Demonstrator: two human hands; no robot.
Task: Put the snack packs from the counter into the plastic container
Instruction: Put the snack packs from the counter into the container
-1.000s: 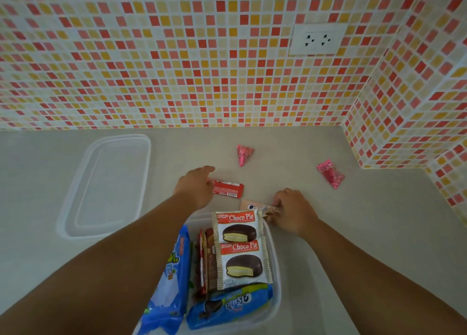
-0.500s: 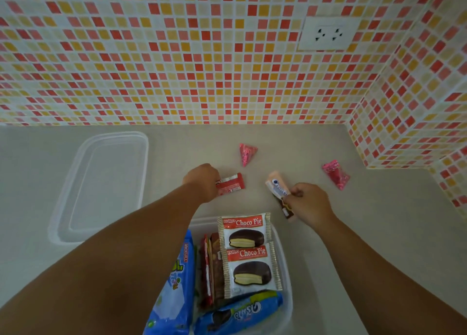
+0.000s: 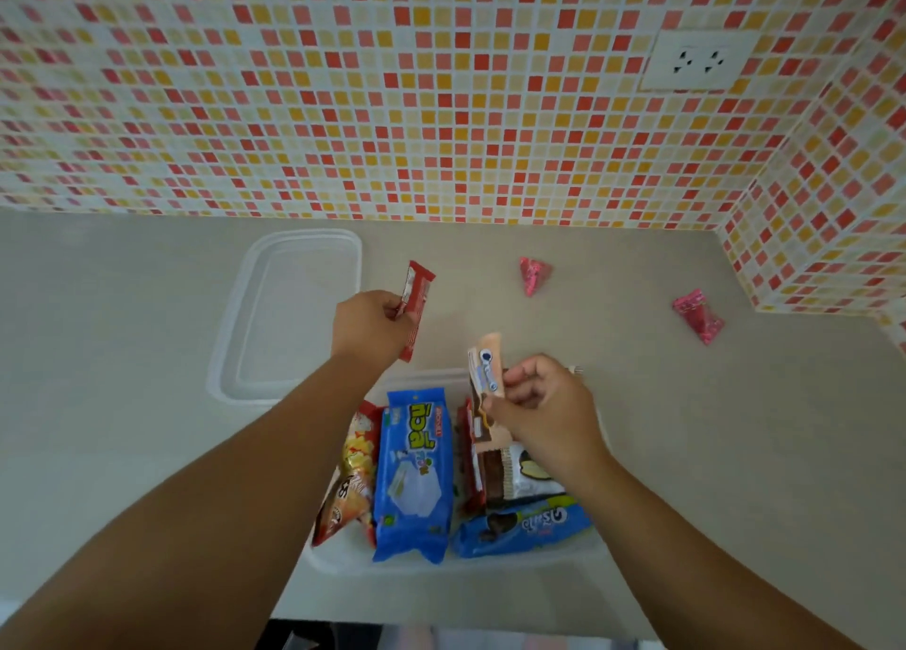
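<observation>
The plastic container (image 3: pixel 338 559) is crammed nearest, so new packs may slide off. Above it, the right hand (image 3: pixel 541 404) pinches a peach wafer pack (image 3: pixel 485 370); the left hand (image 3: pixel 372 326) pinches a red wafer bar (image 3: pixel 416 296). Beyond: lid (image 3: pixel 294 316), 2 pink candies (image 3: pixel 534 274) (image 3: pixel 698 316) on the counter (image 3: pixel 735 453), unobstructed.

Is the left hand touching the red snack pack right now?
Touching. The head view shows the left hand pinching the red snack pack by its edge, fingers overlapping the wrapper, lifted off the counter.
</observation>
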